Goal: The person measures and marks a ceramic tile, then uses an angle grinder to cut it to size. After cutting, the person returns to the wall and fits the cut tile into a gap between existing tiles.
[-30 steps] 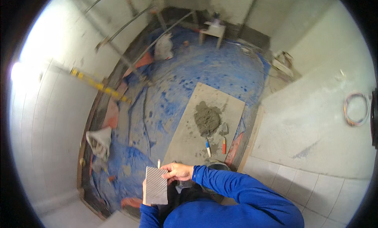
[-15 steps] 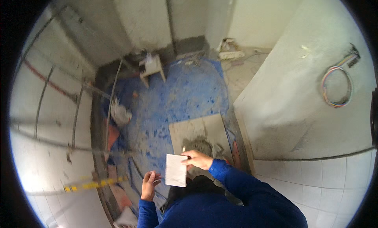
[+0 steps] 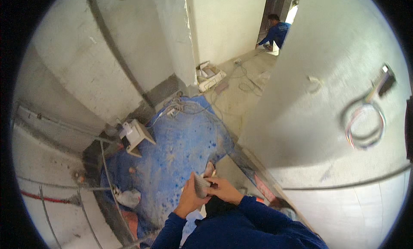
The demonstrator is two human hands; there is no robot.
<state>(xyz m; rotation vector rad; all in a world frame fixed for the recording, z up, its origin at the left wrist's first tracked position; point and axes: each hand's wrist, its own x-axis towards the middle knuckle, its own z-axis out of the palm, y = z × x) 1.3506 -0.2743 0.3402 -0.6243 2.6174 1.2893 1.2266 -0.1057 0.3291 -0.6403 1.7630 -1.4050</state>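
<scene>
My left hand (image 3: pixel 188 200) and my right hand (image 3: pixel 224 189) come together in front of my chest, both closed on a small grey tile (image 3: pixel 201 185) seen nearly edge-on. The left hand grips it from the left, the right from the right side. Both sleeves are blue. Below the hands lies a blue tarp (image 3: pixel 180 150) covering the floor.
A small white stool (image 3: pixel 137 136) stands on the tarp at left, cables (image 3: pixel 176 108) beyond it. Pipes (image 3: pixel 103 180) run along the left wall. A coil of wire (image 3: pixel 363 124) hangs on the right wall. Another person in blue (image 3: pixel 275 32) crouches in the far doorway.
The view has swung toward the doorway. The tile, held flat-on earlier, is now turned edge-on, and my left hand has risen to meet the right on it.
</scene>
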